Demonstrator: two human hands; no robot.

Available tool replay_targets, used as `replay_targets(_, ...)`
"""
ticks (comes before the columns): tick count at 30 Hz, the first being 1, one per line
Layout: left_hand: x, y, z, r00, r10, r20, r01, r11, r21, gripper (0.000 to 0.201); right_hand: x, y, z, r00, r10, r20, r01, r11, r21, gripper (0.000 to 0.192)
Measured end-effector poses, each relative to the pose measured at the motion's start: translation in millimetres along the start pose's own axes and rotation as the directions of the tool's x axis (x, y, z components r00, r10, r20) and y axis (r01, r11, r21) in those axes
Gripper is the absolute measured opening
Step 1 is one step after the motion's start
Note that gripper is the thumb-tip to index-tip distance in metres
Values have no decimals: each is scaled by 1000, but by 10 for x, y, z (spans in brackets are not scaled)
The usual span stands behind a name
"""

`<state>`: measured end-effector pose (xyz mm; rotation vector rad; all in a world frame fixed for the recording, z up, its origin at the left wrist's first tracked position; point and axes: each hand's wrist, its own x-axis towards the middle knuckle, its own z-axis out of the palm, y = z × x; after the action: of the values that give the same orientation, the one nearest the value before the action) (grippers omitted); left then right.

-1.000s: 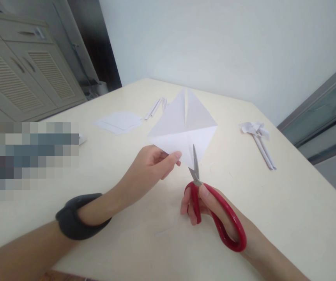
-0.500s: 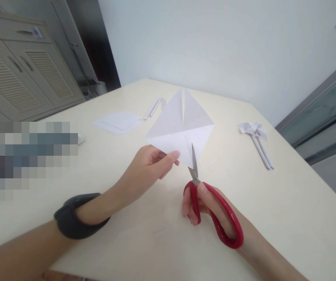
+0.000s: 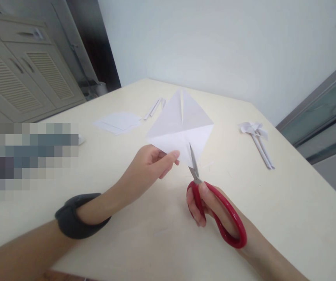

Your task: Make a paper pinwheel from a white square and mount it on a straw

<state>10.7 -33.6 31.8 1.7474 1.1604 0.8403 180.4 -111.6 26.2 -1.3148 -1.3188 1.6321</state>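
Left hand pinched near-left corner of folded paper, held above table. Right hand gripped red scissors, blades biting near corner. Best: follow centre crease, paper taut, short snips.

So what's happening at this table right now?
A person is cutting paper. The left hand pinches the near-left edge of a folded white paper square and holds it up above the cream table. The right hand works red-handled scissors, whose blades are in the paper's near corner. A slit already shows at the far corner. A stack of white sheets lies to the left, rolled paper strips behind it, and a paper pinwheel lies to the right.
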Motion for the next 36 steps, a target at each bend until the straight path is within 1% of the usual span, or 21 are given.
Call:
replay_targets(3, 4, 7, 3, 1000, -17, -1, 17, 1000, 5, 47, -6, -2, 4, 999, -19, -29, 19, 1000, 11, 48)
replay_targets(9, -2, 4, -1, 1000, -12, 5, 12, 1000, -7, 47, -2, 0, -3, 1000, -14, 0, 14, 999, 47, 49)
replay_targets(12, -9, -6, -6, 1000, -8, 13, 8, 1000, -8, 49, -15, 0, 2, 1000, -21, -16, 22, 998, 67, 47)
replay_targets(17, 6, -9, 3, 1000, 3, 14, -3, 1000, -21, 49, -5, 11, -9, 999, -33, 13, 32, 999, 23, 45)
replay_targets(21, 1, -3, 5, 999, -26, 29, 26, 999, -22, 48, 14, 10, -16, 999, -40, 21, 40, 999, 13, 46)
replay_targets(25, -14, -7, 4, 999, -6, 35, 7, 1000, -22, 48, 5, 8, 5, 999, -38, 36, 39, 999, -3, 45)
replay_targets(29, -5, -29, 7, 999, -20, 39, 21, 999, -37, 46, -2, 27, 15, 998, -67, 6, 67, 998, -6, 47)
replay_targets(31, -1, -39, 8, 999, -20, 42, 22, 999, -48, 47, 1, 41, 3, 997, -75, -5, 75, 997, 3, 45)
replay_targets(36, -8, -32, 6, 1000, -12, 22, 12, 999, -37, 47, 3, 47, -28, 996, -90, 13, 90, 996, 17, 41)
